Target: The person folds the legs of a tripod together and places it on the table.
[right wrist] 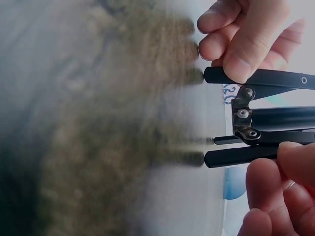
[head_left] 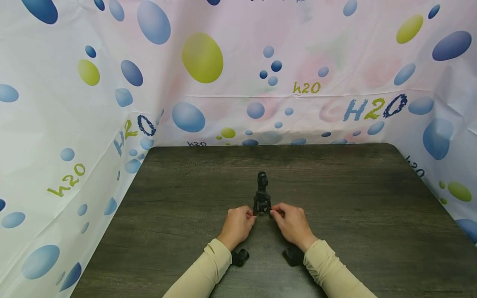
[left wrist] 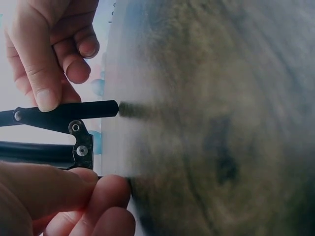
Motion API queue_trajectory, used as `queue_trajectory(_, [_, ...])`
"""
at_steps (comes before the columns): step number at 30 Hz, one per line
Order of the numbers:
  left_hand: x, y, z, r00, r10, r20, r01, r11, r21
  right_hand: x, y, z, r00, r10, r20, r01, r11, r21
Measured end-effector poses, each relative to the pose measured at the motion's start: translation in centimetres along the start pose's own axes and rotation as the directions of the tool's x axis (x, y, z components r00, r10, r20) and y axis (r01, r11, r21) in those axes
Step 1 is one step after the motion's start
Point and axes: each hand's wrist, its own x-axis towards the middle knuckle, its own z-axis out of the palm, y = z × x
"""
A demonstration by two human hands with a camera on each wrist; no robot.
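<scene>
A small black tripod (head_left: 262, 196) stands on the table between both hands, with its feet against the tabletop. My left hand (head_left: 237, 225) pinches its left leg; in the right wrist view the thumb of that left hand (right wrist: 253, 42) lies along the leg. On the other side my right hand (head_left: 293, 223) pinches the right leg (right wrist: 241, 156) between thumb and fingertips. Metal hinges (right wrist: 242, 113) join the legs to a dark central rod (right wrist: 285, 118). In the left wrist view, the left hand (left wrist: 64, 196) mostly hides the leg it holds.
The dark wood-grain table (head_left: 179, 186) extends around the tripod. A white sheet (head_left: 238, 95) printed with blue and green spots hangs behind and at both sides. Black wrist devices (head_left: 240, 257) sit under the cuffs of both beige sleeves (head_left: 201, 269).
</scene>
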Motion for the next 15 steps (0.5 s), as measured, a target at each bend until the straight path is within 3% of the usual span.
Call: queue_trajectory(15, [-0.10, 0.17, 0.25, 0.999, -0.017, -0.051, 0.018, 1.000, 0.023, -0.08, 0.07, 0.04, 1.000, -0.016, -0.009, 0.016, 1.000, -0.013])
